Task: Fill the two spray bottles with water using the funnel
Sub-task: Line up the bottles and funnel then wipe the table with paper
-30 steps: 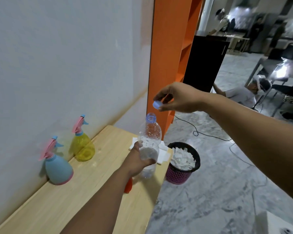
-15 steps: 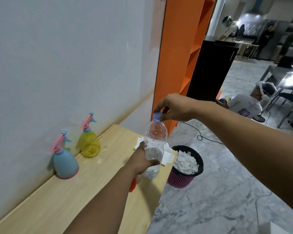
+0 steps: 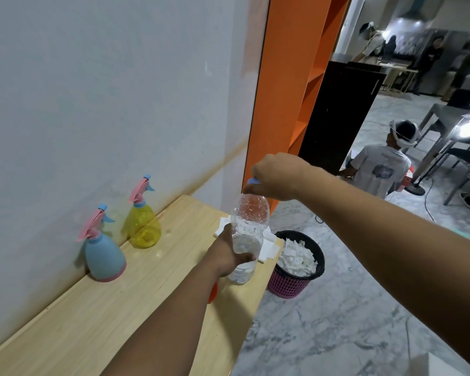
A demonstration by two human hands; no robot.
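A blue spray bottle and a yellow spray bottle, both with pink triggers, stand by the wall on the wooden table. My left hand grips a clear water bottle upright near the table's right edge. My right hand is closed over the bottle's blue cap on its neck. An orange object, perhaps the funnel, peeks out under my left forearm and is mostly hidden.
White paper sheets lie on the table behind the bottle. A pink and black bin full of paper stands on the floor beside the table. An orange shelf rises behind. A person sits farther off.
My right hand brought the blue cap down from above the bottle onto its neck and now covers it. The left hand kept holding the bottle.
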